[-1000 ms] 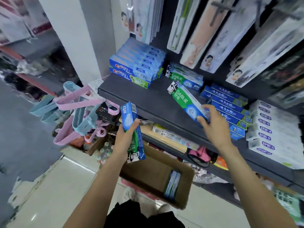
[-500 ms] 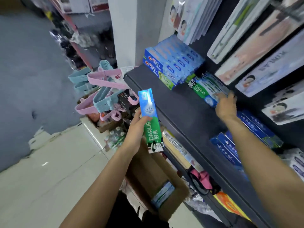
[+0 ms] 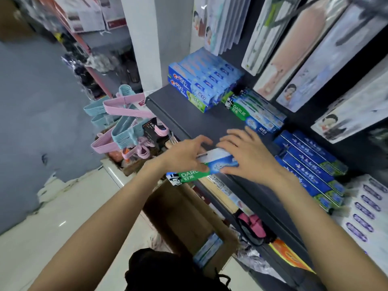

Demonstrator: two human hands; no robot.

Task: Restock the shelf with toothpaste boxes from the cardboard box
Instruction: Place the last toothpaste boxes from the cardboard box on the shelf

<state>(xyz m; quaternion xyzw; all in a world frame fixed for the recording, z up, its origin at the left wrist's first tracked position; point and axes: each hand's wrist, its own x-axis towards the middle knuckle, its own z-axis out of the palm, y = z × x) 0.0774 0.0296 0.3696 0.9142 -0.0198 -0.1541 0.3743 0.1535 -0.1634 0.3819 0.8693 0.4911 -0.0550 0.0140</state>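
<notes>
Right hand (image 3: 249,158) came off shelf stack, now meets left hand (image 3: 184,156) on toothpaste box (image 3: 210,166).

A white pillar (image 3: 140,38) stands beside a grey wall (image 3: 31,97). The floor (image 3: 63,206) has pale glossy tiles (one small light reflection). Pink and blue hangers (image 3: 126,116) hang nearby.

Held box (image 3: 206,168): green-and-blue Darlie carton, lying lengthwise over the shelf (image 3: 189,114) edge.
Stacked Darlie boxes (image 3: 255,113): at shelf back.
Cardboard box (image 3: 178,208): open, below, one carton (image 3: 206,247) inside.
</notes>
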